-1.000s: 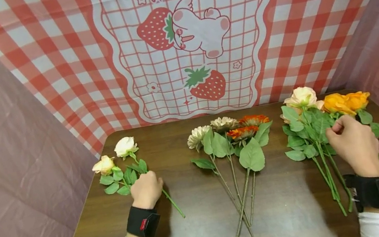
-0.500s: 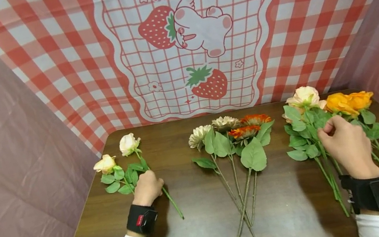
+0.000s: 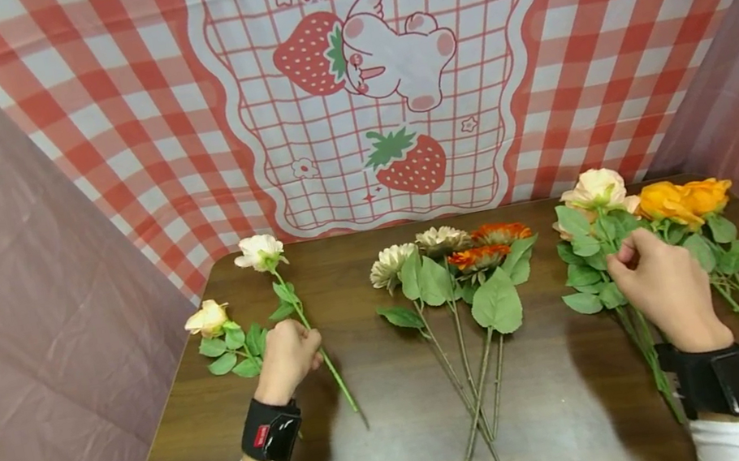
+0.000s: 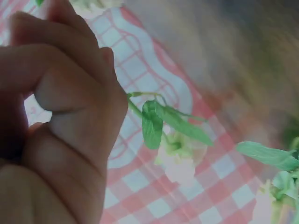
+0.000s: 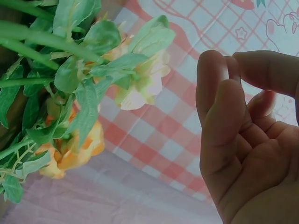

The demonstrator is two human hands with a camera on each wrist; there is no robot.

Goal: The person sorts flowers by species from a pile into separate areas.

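My left hand (image 3: 283, 361) pinches the green stem of a white rose (image 3: 260, 252) at the table's left side. Bloom and leaves point away from me, and the stem's cut end sticks out below the hand. In the left wrist view the same rose (image 4: 176, 161) hangs beyond the curled fingers. A cream rose (image 3: 207, 318) lies just left of that hand. Above the right-hand bunch, my right hand (image 3: 670, 293) hovers with loosely bent fingers; the right wrist view shows nothing held in the hand (image 5: 247, 140). Peach roses (image 3: 594, 192) and orange roses (image 3: 683, 200) lie beneath and beside it.
Between the hands, white daisy-like flowers (image 3: 393, 267) and orange ones (image 3: 478, 257) lie with crossed stems on the brown wooden table (image 3: 383, 393). A checked strawberry cloth (image 3: 376, 97) hangs behind, and plain mauve cloth (image 3: 30, 282) walls the sides.
The white rose has shifted right and away from me with my left hand, apart from the cream rose. My right hand has drifted left over the bunch.
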